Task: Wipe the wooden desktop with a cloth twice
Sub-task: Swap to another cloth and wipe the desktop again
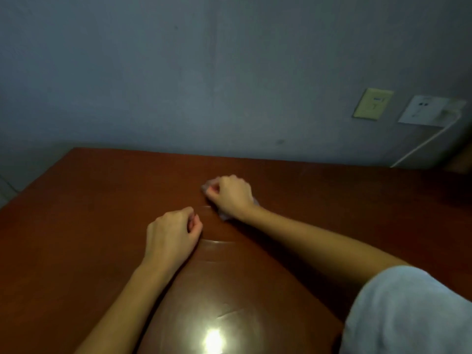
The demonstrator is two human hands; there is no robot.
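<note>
Two hands: both are seen over the desktop (76, 226), near its middle; the left hand (173, 233) is set nearer and to the left, the right hand (231, 196) farther and to the right, close but apart.
Right grip: fingers are curled down over the cloth (224, 215), which is bunched under the palm and pressed to the wood. Pale edges are shown at the far-left of the knuckles and beside the wrist.
Left grip: fingers are loosely curled, thumb against forefinger. Nothing is seen held, and the hand is rested idle on the wood.
Cloth position: mid-desk, closer to the far edge than the near one.
Key relation: the cloth is already under the grip, so no reach is needed. The desk's long axis runs left-right, with bare wood on both sides, so a stroke along that axis is judged the efficient one.
Nearer hand: the right one only; the left is not on the cloth.
Risk: the left hand is parked in the path of any near-left stroke.
Progress: faint curved streaks are seen in the sheen between the forearms, possibly wipe marks. The pass count cannot be told.
Background: two wall plates (373, 104) and a cable (421, 146) are seen far right.
</note>
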